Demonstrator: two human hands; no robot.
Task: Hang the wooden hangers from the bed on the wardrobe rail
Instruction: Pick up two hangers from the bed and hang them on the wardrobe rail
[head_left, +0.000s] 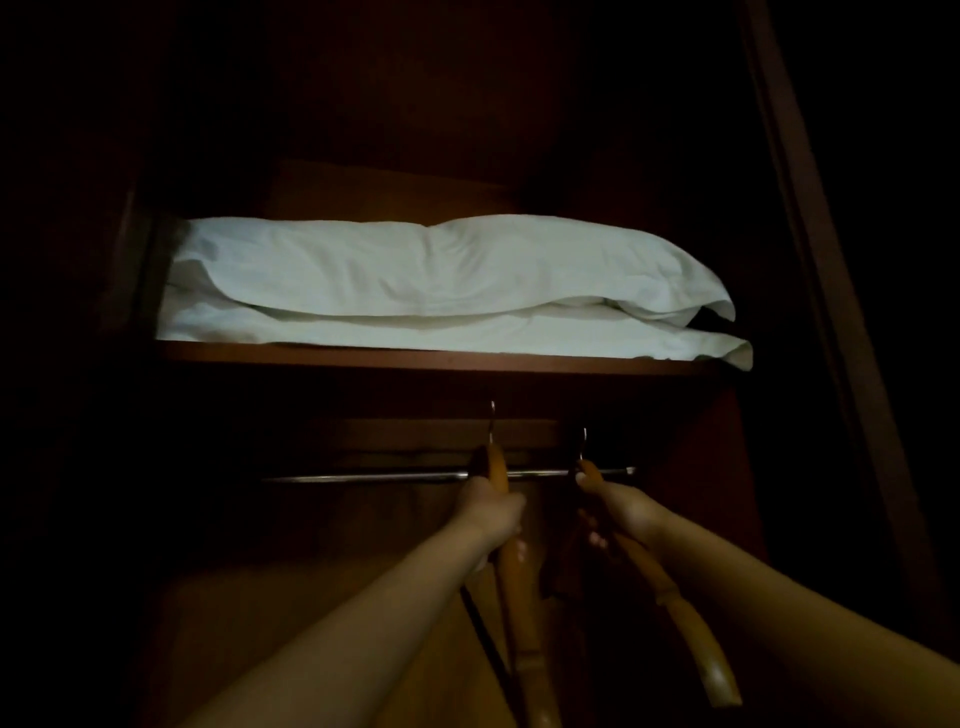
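Note:
Inside a dark wardrobe a metal rail (395, 475) runs across, below a shelf. My left hand (493, 512) grips a wooden hanger (519, 613) near its neck, and the hanger's metal hook (491, 415) is raised above the rail. My right hand (626, 512) holds a second wooden hanger (685, 623) the same way; its hook (583, 441) is also up above the rail, near the rail's right end. Both hanger arms slope down towards me. In the dim light I cannot tell whether either hook touches the rail.
A wooden shelf (441, 361) sits just above the rail and carries white pillows (441, 280). The wardrobe's dark side wall (810, 260) rises at the right. The space below the rail is in deep shadow.

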